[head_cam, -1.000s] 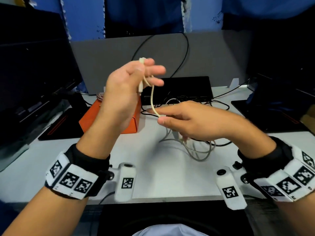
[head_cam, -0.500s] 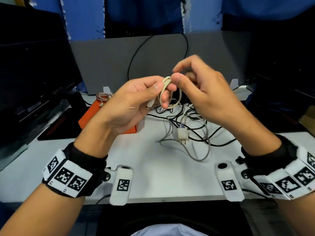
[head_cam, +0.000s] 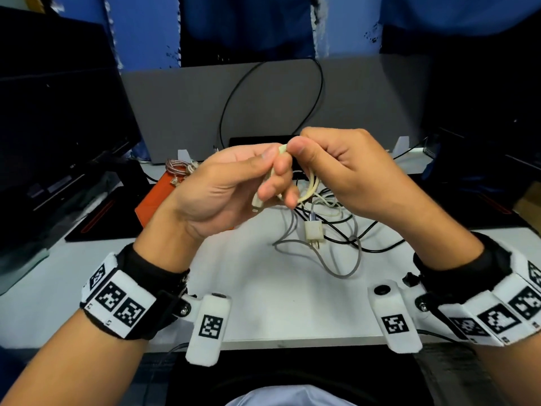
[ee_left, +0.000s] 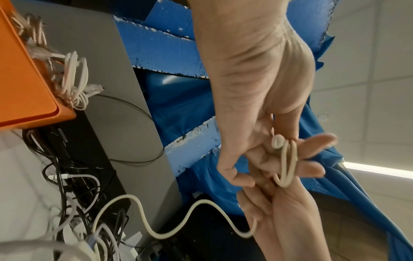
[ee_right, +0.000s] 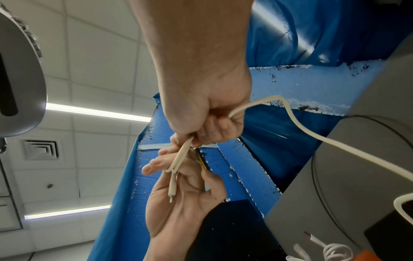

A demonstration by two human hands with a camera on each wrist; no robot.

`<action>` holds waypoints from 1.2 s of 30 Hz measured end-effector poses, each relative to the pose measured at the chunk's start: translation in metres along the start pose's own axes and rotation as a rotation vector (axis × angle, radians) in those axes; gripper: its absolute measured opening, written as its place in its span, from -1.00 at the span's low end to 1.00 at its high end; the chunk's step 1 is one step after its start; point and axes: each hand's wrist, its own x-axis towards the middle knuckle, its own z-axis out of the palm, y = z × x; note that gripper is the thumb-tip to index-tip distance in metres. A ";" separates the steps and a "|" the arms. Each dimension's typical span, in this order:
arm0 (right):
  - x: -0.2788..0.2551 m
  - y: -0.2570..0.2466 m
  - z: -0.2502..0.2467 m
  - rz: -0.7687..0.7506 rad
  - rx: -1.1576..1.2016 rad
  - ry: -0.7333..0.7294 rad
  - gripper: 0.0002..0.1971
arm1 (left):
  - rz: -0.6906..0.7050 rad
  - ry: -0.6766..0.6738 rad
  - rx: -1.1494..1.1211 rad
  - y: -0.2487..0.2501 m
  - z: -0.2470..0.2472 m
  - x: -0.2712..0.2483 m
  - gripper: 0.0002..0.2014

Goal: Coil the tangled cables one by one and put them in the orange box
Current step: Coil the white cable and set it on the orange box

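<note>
A cream cable [head_cam: 311, 187] is held above the white desk [head_cam: 263, 288], wound in small loops around the left hand [head_cam: 231, 189] fingers. The top of the loops is pinched by the right hand [head_cam: 345, 174], thumb against forefinger. The orange box [head_cam: 159, 197] sits behind-left (coiled cables already inside). Tangled cables [head_cam: 330, 230] lie below the hands.
</note>
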 end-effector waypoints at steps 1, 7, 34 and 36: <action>0.001 0.001 0.001 0.009 0.016 0.006 -0.57 | 0.012 0.011 -0.059 -0.003 0.002 0.002 -0.72; 0.002 0.010 -0.004 0.058 0.082 -0.071 -0.60 | 0.018 0.032 -0.181 -0.016 0.008 0.011 -0.60; 0.001 0.013 -0.002 0.016 0.119 0.063 -0.80 | 0.049 0.184 0.515 0.004 -0.010 0.002 -0.57; 0.002 0.015 -0.001 0.048 0.172 -0.006 -0.79 | 0.045 0.170 0.493 0.003 -0.010 0.004 -0.60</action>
